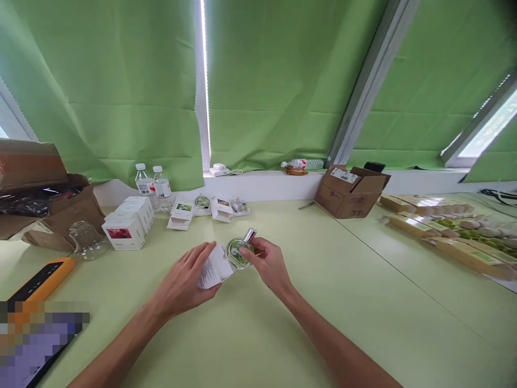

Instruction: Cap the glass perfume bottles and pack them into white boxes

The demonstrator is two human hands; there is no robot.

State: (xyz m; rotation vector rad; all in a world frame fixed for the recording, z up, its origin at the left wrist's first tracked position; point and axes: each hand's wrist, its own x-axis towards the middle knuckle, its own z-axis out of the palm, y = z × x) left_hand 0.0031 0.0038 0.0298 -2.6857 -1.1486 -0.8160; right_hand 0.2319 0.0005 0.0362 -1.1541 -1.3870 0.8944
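Note:
My left hand grips a small white carton with its open end turned to the right. My right hand pinches a round glass perfume bottle with a green label and a silver cap, held at the mouth of the carton. Both hands hover just above the pale green table near its middle.
Behind the hands lie several white cartons, opened boxes with another bottle, two water bottles and an empty glass jar. A cardboard box stands at the back right, long flat packs at the right, brown packaging and an orange-edged device at the left.

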